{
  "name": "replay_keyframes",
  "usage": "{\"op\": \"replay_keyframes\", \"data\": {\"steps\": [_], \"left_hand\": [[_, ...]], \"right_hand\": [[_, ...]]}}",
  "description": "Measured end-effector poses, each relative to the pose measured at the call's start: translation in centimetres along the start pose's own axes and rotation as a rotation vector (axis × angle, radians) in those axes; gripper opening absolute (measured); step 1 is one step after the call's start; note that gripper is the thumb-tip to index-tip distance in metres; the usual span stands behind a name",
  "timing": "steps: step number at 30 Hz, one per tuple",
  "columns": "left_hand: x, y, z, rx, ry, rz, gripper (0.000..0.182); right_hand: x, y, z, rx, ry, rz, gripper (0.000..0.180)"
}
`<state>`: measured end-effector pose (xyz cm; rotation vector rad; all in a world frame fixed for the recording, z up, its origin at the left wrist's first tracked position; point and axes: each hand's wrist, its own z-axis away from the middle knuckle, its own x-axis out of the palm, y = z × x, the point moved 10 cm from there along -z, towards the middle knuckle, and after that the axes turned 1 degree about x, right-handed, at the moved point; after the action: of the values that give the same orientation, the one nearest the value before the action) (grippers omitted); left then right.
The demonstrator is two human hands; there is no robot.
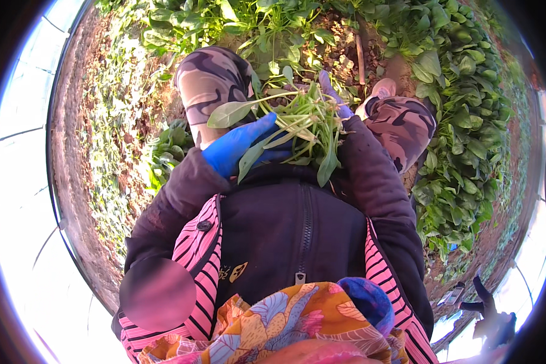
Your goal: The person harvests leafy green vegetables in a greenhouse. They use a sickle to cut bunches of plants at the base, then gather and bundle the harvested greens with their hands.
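Observation:
A loose bunch of leafy greens that look like spinach (pixel 307 120) lies between my two hands, in front of my dark zipped jacket, its pale stems tangled together. My left hand (pixel 243 143), in a blue glove, is closed around the near left side of the bunch, with leaves hanging over its fingers. On the right side of the bunch is my right hand (pixel 334 95), in a pale purple glove, fingers pointing away from me; stems hide most of its palm, so its grip is unclear.
Leafy plants grow ahead (pixel 268 22) of my knees. A dense row of greens (pixel 468 123) stands at the right, and a small clump (pixel 168 145) beside my left knee. A thin stick (pixel 360 59) lies on the soil. Another person (pixel 493 318) is at the far lower right.

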<state>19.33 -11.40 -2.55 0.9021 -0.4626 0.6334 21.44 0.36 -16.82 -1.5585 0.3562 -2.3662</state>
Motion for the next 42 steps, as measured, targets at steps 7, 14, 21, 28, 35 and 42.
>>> {"op": "replay_keyframes", "data": {"steps": [7,14,21,28,35,42], "left_hand": [[-0.7,11.4,8.0,0.700,0.410,-1.251,0.061],[8.4,6.7,0.6,1.006,-0.090,-1.621,0.123],[9.8,4.7,-4.0,0.854,-0.342,-1.562,0.109],[9.5,4.4,-5.6,0.764,-0.432,-1.445,0.066],[5.2,6.9,-8.8,0.631,-0.389,-1.169,0.065],[-0.4,7.0,-12.9,0.602,-0.460,-1.078,0.063]], "right_hand": [[-0.7,1.5,0.1,0.058,0.049,0.019,0.096],[4.6,1.0,3.2,0.014,-0.382,-0.389,0.083],[0.7,1.8,3.4,-0.087,-0.081,-0.180,0.077],[-1.4,1.4,2.7,-0.151,0.045,-0.166,0.072],[-4.5,-0.4,1.7,-0.204,0.252,-0.271,0.064],[-4.7,1.4,2.7,-0.190,0.453,-0.175,0.060]]}}
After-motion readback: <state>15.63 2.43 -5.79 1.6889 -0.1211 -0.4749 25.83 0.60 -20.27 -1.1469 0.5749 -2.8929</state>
